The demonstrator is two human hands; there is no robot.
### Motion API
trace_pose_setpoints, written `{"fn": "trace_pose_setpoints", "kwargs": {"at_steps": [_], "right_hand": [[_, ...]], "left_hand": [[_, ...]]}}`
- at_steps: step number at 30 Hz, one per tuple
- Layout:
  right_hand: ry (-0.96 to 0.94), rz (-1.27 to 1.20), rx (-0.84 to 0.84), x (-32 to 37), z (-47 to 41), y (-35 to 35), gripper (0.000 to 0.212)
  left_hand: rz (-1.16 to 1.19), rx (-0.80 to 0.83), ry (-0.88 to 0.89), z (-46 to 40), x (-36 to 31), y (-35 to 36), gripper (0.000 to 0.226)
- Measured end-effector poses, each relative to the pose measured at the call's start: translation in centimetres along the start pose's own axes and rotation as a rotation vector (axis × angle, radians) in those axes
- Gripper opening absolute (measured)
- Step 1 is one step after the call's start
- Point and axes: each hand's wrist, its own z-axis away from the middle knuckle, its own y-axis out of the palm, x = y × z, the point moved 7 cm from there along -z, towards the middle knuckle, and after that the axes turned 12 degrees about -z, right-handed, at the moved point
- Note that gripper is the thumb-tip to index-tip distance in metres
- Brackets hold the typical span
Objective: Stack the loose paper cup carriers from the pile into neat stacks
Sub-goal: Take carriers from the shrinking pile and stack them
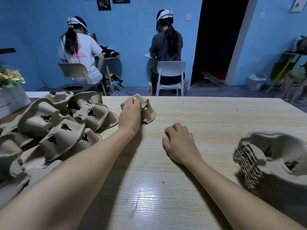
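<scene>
A pale wood-grain table point(191, 117) fills the lower part of the view, with a bright patch of reflected light near its front middle. Behind it the room has blue walls, a dark open doorway point(219, 39) at the right, and a small grey bin point(256, 82) on the floor beside the door frame. Two people sit with their backs to the camera, one on a beige chair point(74, 72) and one on a white chair point(171, 77). On the left side of the table lies a loose pile of cup carriers point(54, 130), tumbled at many angles, most of them bottom up. At the right edge stands a neat stack of carriers point(265, 160), nested one inside another with the cup holes facing up. The left hand point(130, 113) reaches to the far side of the table, just right of the pile, and its curled fingers grip a single carrier point(147, 110) that rests tilted on the tabletop. The right hand point(179, 143) lies on the bare table between that carrier and the stack, well apart from both, its fingers loosely curled and holding nothing.
</scene>
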Motion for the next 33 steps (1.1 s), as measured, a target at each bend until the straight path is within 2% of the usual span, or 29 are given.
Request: {"fn": "trace_pose_setpoints", "kwargs": {"at_steps": [7, 14, 19, 23, 28, 33], "right_hand": [[0.028, -0.014, 0.015, 0.2, 0.4, -0.2, 0.033], [0.175, -0.233, -0.018, -0.2, 1.4, -1.9, 0.036], [0.159, -0.319, -0.057, 0.9, 2.9, -3.7, 0.035], [0.140, -0.361, -0.069, 2.3, 3.8, -4.6, 0.027], [0.128, -0.419, -0.086, 3.9, 4.6, -6.0, 0.030], [0.086, -0.475, -0.076, 5.3, 4.7, -7.9, 0.033]], "left_hand": [[0.043, 0.014, 0.121, 4.4, -2.6, -3.2, 0.016], [0.164, 0.049, 0.174, 8.9, -4.1, -6.5, 0.012], [0.214, 0.054, 0.194, 11.2, -4.7, -8.4, 0.009], [0.223, 0.070, 0.207, 12.2, -5.3, -9.5, 0.007], [0.311, 0.041, 0.130, 11.9, -4.9, -11.7, 0.011], [0.221, -0.097, 0.096, 10.3, -3.3, -15.2, 0.012]]}}
